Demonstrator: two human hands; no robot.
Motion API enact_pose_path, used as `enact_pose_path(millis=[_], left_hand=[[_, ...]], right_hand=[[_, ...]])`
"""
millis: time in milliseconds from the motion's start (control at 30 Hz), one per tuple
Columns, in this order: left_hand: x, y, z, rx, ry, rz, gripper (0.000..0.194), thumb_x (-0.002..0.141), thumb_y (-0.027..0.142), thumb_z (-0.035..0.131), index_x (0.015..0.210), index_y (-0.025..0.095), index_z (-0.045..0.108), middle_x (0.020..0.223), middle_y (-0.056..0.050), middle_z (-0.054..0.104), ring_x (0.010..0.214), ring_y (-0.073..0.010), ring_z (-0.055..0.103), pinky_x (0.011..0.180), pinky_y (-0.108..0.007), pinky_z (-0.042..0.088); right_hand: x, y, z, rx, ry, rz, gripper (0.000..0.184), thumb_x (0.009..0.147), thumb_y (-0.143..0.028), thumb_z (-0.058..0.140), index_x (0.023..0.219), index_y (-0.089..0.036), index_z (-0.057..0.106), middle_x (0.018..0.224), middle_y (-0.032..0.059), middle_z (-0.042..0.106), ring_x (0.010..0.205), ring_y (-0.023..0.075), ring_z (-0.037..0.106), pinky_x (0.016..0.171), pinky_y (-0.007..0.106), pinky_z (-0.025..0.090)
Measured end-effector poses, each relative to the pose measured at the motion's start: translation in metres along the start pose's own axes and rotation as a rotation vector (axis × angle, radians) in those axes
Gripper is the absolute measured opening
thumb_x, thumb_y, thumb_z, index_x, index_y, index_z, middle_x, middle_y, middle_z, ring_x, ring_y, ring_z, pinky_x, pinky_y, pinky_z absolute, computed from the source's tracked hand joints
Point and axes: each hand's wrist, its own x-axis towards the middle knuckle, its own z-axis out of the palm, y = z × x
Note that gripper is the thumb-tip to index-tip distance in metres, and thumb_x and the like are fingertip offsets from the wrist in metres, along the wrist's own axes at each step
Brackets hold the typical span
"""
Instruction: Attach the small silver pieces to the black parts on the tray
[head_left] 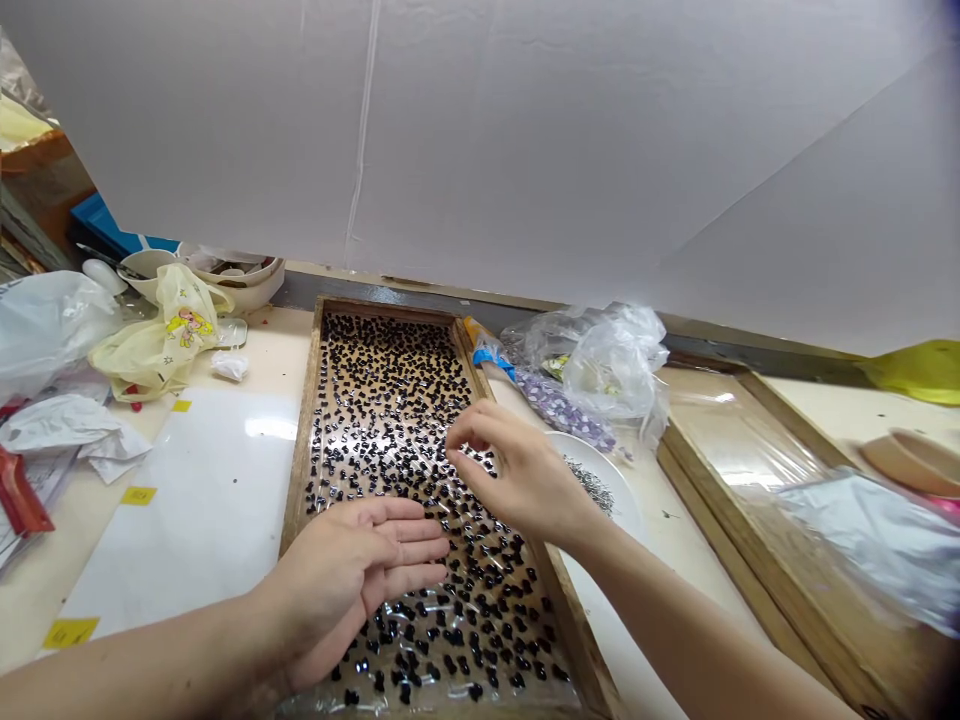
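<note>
My left hand is held out over the near part of a long wooden-framed tray, its fingers stretched and the palm partly turned up. Small glossy black pieces are spread in great number over the tray's clear plastic lining. My right hand hovers above the tray's right side, thumb and fingertips drawn close together in a pinch. Whatever might be between those fingertips is too small to make out. Just right of this hand, partly behind it, is a white plate bearing a heap of thin silvery bits.
Purple stone chips and a crumpled clear bag lie beyond the plate. Stacked wooden trays stand at right. A white sheet, a yellow bag and red-handled pliers are at left. A pale panel hangs over the back.
</note>
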Motion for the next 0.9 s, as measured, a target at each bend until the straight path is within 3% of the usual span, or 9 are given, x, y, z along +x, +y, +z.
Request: enact_pose_path(millis=[133,333,900], left_hand=[[-0.003,-0.001,0.002,0.012,0.006,-0.019,0.043,0.072,-0.003,0.045,0.114,-0.001,0.047,0.118,-0.025,0.057,0.108,-0.026,0.059,0.096,-0.038,0.046],[-0.002,0.001,0.005,0.027,0.034,-0.035,0.042,0.069,-0.003,0.044,0.111,-0.001,0.05,0.113,-0.024,0.061,0.108,-0.0277,0.059,0.096,-0.038,0.046],[-0.001,0.002,0.006,0.026,0.056,-0.034,0.037,0.073,-0.002,0.041,0.109,-0.002,0.05,0.112,-0.025,0.062,0.105,-0.0266,0.061,0.093,-0.036,0.048]], right_hand=[[0.024,0.025,0.019,-0.148,0.005,-0.041,0.01,0.077,-0.011,0.051,0.071,-0.018,0.056,0.079,0.0056,0.056,0.079,0.0182,0.052,0.072,0.032,0.043],[0.042,0.034,0.041,-0.338,-0.064,-0.131,0.014,0.079,-0.01,0.051,0.07,-0.017,0.06,0.078,0.007,0.056,0.078,0.0188,0.049,0.071,0.03,0.04],[0.044,0.037,0.048,-0.392,-0.125,-0.157,0.017,0.08,-0.012,0.049,0.068,-0.015,0.062,0.077,0.0083,0.056,0.075,0.0186,0.048,0.069,0.03,0.039]])
